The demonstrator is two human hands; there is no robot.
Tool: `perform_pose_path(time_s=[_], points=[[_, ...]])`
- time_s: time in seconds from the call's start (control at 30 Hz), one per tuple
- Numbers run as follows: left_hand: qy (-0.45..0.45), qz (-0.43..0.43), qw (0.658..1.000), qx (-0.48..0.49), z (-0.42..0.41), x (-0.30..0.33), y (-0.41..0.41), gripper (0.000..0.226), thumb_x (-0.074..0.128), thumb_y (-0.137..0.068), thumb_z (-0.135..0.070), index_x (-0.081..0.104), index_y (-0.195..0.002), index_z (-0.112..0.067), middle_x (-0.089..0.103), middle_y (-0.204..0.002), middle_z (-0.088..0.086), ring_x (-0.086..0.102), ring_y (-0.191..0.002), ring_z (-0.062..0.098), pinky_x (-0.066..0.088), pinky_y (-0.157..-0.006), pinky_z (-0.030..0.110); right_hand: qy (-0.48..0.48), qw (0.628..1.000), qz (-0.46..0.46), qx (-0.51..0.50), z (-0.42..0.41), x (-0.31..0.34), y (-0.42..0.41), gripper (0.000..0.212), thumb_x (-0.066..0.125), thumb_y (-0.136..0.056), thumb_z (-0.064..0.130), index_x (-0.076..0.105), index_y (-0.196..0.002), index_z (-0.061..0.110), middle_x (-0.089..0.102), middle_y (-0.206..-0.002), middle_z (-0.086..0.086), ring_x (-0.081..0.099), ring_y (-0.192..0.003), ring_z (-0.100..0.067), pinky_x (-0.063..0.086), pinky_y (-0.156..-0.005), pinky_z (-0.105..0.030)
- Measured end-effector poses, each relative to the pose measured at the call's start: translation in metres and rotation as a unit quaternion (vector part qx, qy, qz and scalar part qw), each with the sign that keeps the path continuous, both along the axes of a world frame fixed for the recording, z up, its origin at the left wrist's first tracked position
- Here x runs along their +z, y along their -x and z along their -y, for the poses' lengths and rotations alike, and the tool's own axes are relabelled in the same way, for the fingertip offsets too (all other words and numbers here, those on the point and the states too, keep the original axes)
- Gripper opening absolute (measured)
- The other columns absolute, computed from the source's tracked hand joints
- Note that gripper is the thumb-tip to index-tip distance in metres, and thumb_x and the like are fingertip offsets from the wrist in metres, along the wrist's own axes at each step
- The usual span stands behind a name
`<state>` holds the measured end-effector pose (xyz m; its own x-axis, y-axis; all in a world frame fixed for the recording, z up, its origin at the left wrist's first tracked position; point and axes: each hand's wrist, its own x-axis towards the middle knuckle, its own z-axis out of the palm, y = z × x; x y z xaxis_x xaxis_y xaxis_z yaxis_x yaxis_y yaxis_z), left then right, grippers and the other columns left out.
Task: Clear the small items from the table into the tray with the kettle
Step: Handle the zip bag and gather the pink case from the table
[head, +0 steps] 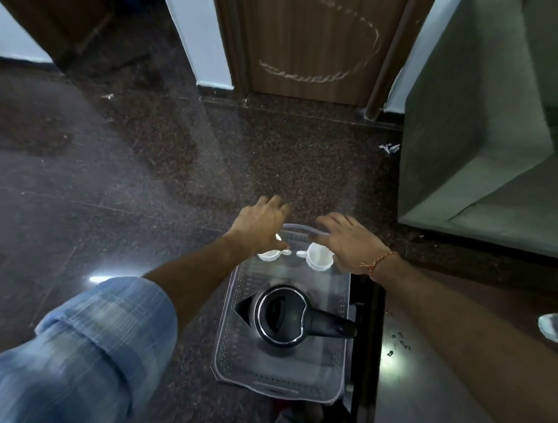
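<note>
A clear perforated plastic tray (340,311) lies below me, partly over the dark floor. A black kettle (283,317) with its lid open stands in the tray's middle, handle pointing right. Two white cups sit at the tray's far end: the left cup (270,254) and the right cup (318,258). My left hand (260,225) hovers over the left cup, fingers spread and reaching past the tray's far handle (297,227). My right hand (348,237) lies over the right cup, fingers at the same handle. Whether either hand grips anything is blurred.
A dark table edge (430,359) with small black specks runs along the right. A clear plastic object (553,327) sits at the far right. A grey-green upholstered seat (482,139) stands right, a wooden door (312,44) ahead. A paper scrap (389,148) lies on the floor.
</note>
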<state>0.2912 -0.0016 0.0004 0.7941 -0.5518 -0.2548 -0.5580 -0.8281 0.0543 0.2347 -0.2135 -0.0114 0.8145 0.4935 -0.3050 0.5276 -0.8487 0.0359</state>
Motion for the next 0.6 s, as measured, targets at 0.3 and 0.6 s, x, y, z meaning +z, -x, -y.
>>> perform_pose_path(time_s=[0.3,0.6], points=[[0.051,0.079,0.995,-0.031,0.037,0.108,-0.004,0.083,0.068,-0.076,-0.059,0.036,-0.141,-0.019,0.042,-0.135,0.006,0.044,-0.121,0.030,0.049,-0.086,0.048,-0.045,0.991,0.041,-0.119,0.029,0.106,0.016,0.063,0.059,-0.085,0.022,0.038,-0.144,0.018,0.028,-0.153,-0.010,0.022,-0.143,-0.031,0.030,-0.115,-0.044],[0.064,0.124,0.986,-0.094,0.113,0.186,0.016,0.089,0.059,-0.075,-0.069,0.032,-0.145,-0.021,0.039,-0.142,0.005,0.042,-0.125,0.029,0.048,-0.091,0.048,-0.071,0.972,0.100,-0.202,0.095,0.197,0.071,0.069,0.055,-0.089,0.026,0.027,-0.151,0.015,0.028,-0.154,-0.009,0.021,-0.145,-0.029,0.026,-0.118,-0.043]])
